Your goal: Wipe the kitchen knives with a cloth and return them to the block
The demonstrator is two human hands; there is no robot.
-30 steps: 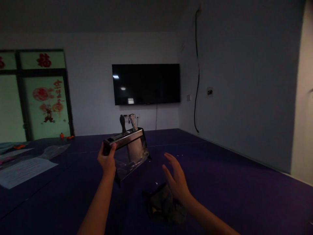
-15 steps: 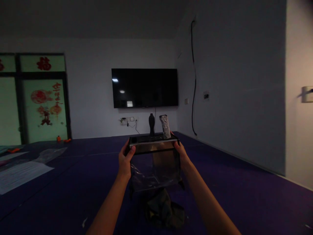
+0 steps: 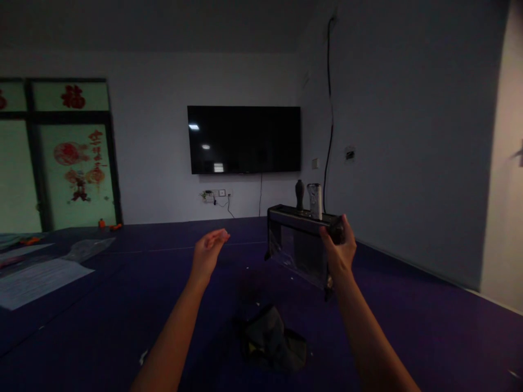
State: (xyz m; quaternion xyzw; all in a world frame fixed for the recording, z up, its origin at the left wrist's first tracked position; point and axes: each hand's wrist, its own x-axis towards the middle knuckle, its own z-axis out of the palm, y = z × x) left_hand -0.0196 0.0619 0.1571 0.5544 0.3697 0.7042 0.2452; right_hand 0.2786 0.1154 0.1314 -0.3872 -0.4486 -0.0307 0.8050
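Observation:
On the right, my right hand (image 3: 340,250) grips the near right corner of a small dark-framed box (image 3: 300,247) with clear film-like sides, thumb in front and fingers behind. The box is raised and turned at an angle. On its top stand a small dark vase (image 3: 299,195) and a pale patterned upright piece (image 3: 315,201). My left hand (image 3: 207,251) is off the box, to its left, with fingers loosely curled and nothing visible in them. Below, between my forearms, lies a crumpled dark cloth-like item (image 3: 272,340).
The purple surface (image 3: 392,310) bears papers (image 3: 41,277), clear plastic film (image 3: 87,249) and small orange items (image 3: 102,223) on the left. Small white scraps lie about. A television (image 3: 245,140) hangs on the far wall; a black cable (image 3: 329,109) runs down the right wall.
My left hand has let go of the box and stays left of it. My right hand has carried the box to the right and turned it.

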